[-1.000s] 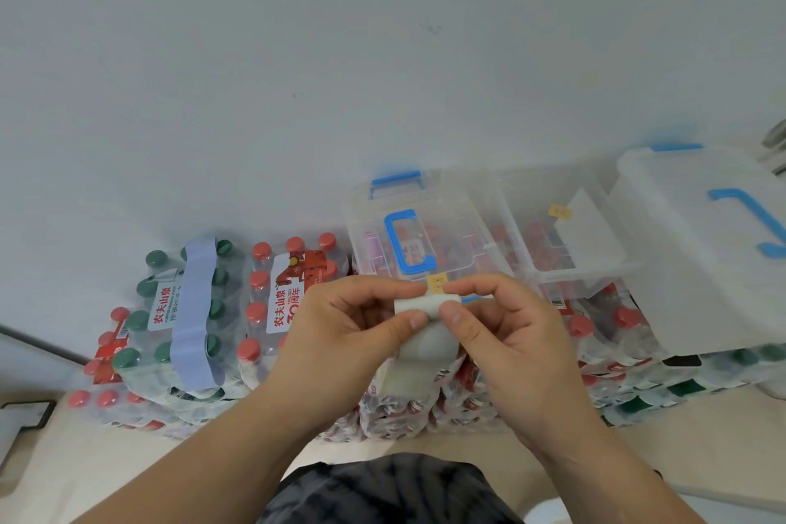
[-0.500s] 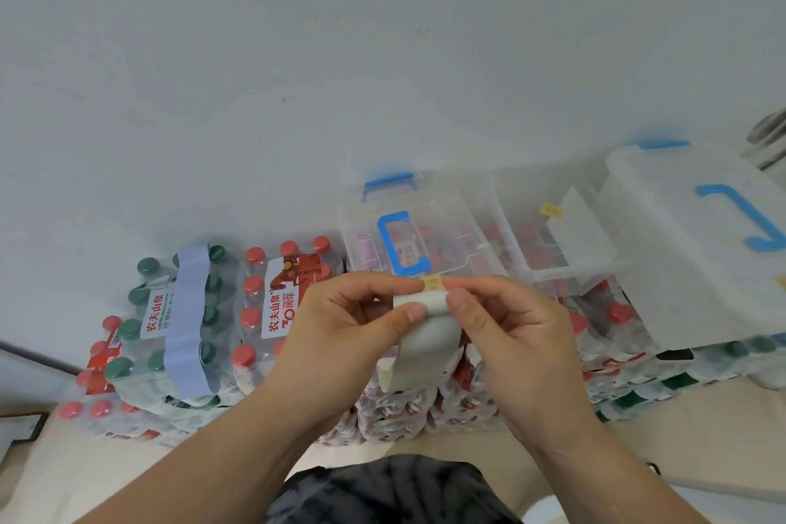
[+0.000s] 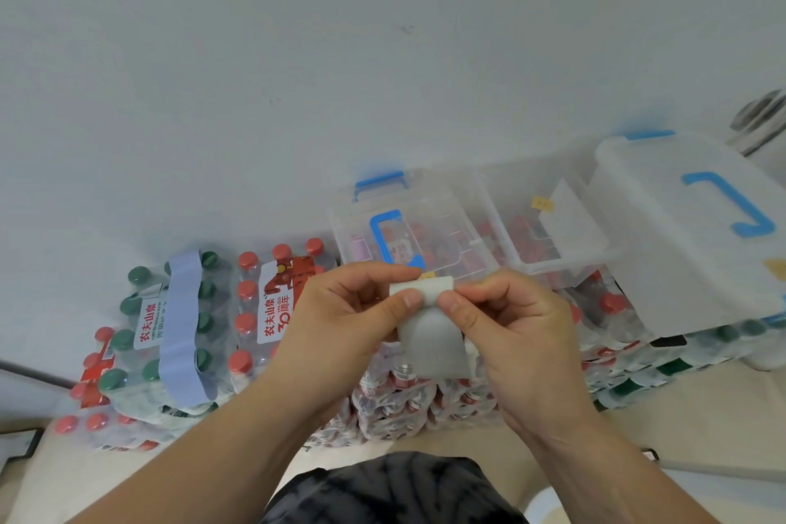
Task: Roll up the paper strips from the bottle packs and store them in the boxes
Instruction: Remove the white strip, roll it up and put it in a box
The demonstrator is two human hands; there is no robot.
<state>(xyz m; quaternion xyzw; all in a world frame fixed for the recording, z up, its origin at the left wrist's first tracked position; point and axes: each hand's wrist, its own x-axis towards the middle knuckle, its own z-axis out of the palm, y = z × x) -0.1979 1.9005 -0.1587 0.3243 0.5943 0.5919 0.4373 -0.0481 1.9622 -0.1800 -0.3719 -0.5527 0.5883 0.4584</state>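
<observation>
- Nearest: dark tie-dye garment (image 3: 383, 489) at bottom edge, both my forearms reaching fwd over it.
- L hand (image 3: 340, 323) and R hand (image 3: 519, 328) meet mid-frame, both pinched narrow on the strip (image 3: 429, 336). L thumb presses the roll's left end, R thumb and forefinger nip its right end.
- Strip: white paper, top part wound into a small roll held level between the fingertips; loose tail hangs down below, slightly curved, touching nothing that I can see.
- Small yellow tab (image 3: 426, 276) peeks just above the roll. Can't tell if it's on the strip or on the box behind.
- Step in hand, my read: mid-roll. Tail is unwound, so storing isn't due yet.
- Next move calls for: thumbs feeding the tail up evenly, both ends kept square so it doesn't cone, steady pinch so the coil doesn't spring loose. Then one hand has to hold it alone while the other sees to a box.
- Just behind the hands: shrink-wrapped bottle packs (image 3: 263, 311), red caps and green caps, stacked along the floor.
- Left pack has a pale blue strip (image 3: 180, 328) wrapped over it, not yet taken off, so more work is left.
- Farther: three clear boxes on the packs. Left box (image 3: 459, 234) lid shut, blue handle. Middle box (image 3: 510, 225) open; contents unclear thru the plastic. Right box (image 3: 663, 234) lidded, nearer to me.
- Far: plain white wall (image 3: 383, 55).
</observation>
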